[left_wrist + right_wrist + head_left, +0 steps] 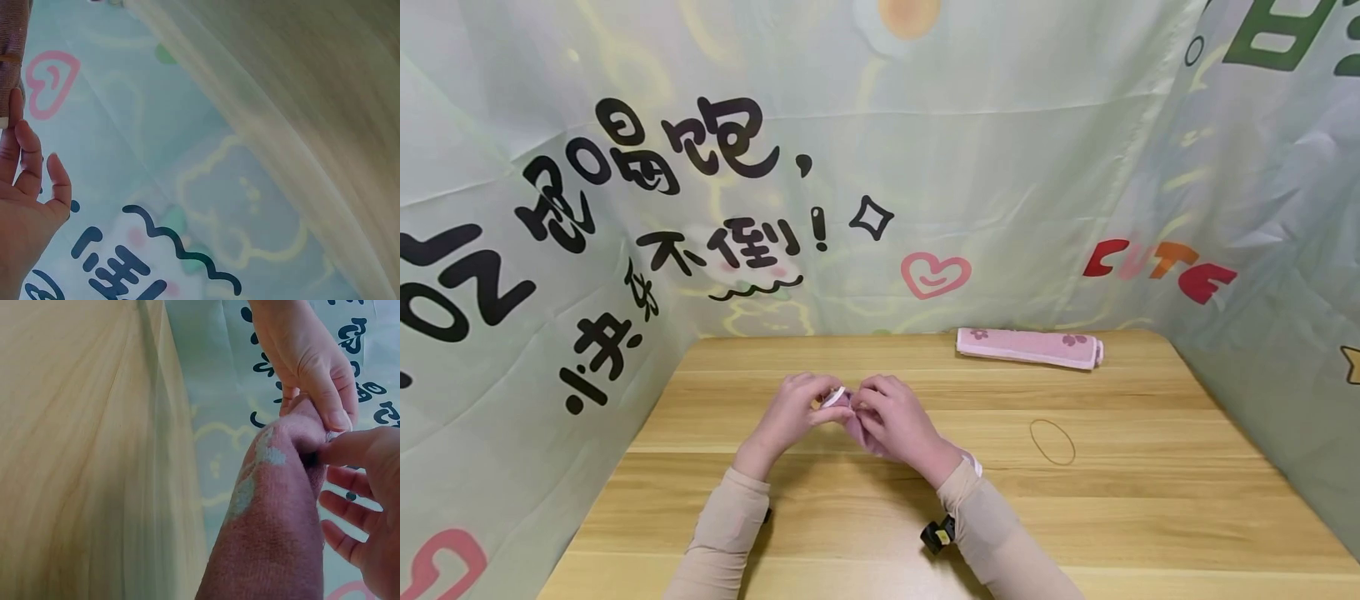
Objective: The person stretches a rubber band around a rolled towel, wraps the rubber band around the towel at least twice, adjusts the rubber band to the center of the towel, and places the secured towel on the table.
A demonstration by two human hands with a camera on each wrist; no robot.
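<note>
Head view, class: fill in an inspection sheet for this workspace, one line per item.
Surface: wooden table, pale planks.
Job's things: pink towel, rolled, end held up at both hands.
Clutter: second rolled towel at back; rubber band lying loose to the right.
Hands: left hand and right hand both pinch the towel's end.
Cables: nothing seen.
Surroundings: green printed cloth on three sides.

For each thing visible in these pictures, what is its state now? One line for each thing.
rolled towel in the hands: rolled up, its end held by both hands.
left hand: pinches the end of the roll.
right hand: pinches the same end.
second rolled towel: rolled, lying flat near the table's back edge, untouched.
rubber band: loose, flat on the table, holding nothing.
</note>
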